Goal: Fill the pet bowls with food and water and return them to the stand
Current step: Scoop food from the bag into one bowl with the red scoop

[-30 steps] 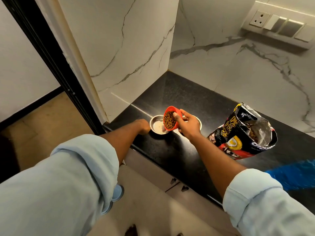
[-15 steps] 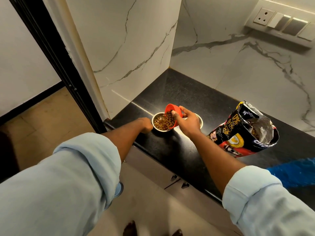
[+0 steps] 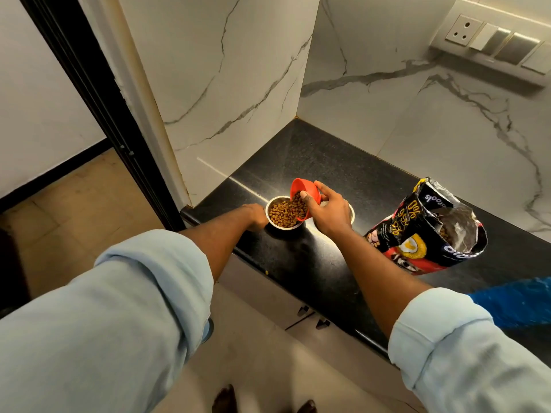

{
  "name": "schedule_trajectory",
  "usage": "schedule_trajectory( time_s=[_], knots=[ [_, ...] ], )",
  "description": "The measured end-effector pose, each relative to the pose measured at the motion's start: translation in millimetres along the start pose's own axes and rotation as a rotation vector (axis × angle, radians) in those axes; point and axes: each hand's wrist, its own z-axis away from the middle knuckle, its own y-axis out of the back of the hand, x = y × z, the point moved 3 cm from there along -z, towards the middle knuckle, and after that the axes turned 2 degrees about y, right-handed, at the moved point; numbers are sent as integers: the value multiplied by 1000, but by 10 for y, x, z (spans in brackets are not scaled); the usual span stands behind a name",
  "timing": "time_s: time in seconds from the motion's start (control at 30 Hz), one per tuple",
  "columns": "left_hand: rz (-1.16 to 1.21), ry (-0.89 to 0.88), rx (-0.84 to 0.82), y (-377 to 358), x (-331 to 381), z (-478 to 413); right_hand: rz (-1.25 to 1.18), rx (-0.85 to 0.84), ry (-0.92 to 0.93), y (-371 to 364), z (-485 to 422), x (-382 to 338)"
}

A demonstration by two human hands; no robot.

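A steel bowl (image 3: 284, 217) stands at the near left end of the black bench (image 3: 328, 162), close to its front edge, and is heaped with brown kibble (image 3: 281, 211). Over its right rim a red scoop (image 3: 300, 186) is held steeply tilted, mouth turned down and to the left, with kibble spilling from it onto the heap. The scoop is gripped by the right hand (image 3: 332, 211): the thumb is laid across its near rim and the fingers (image 3: 325, 189) are curled round its back. The left hand (image 3: 253, 217) is set against the bowl's left wall; whether its fingers grasp the bowl cannot be told, since they are hidden behind the hand.

A second bowl (image 3: 351, 216) is largely covered by the right hand, only a sliver of steel rim being seen just right of it. Further right an opened food bag (image 3: 417, 234) lies leaning on the bench, its mouth turned to the right, with kibble seen inside. One stray piece (image 3: 267, 272) lies at the bench's front edge. A blue patch (image 3: 518, 302) is seen at the near right. Marbled walls (image 3: 447, 129) enclose the bench on the left and far sides, and a socket panel (image 3: 492, 44) is mounted at the far right.
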Motion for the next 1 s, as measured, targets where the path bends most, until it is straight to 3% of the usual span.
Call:
schedule_trajectory(
  time_s=[1.0],
  knots=[
    [65, 17, 17, 20, 31, 151, 59, -28, 94, -107, 27, -104]
  ],
)
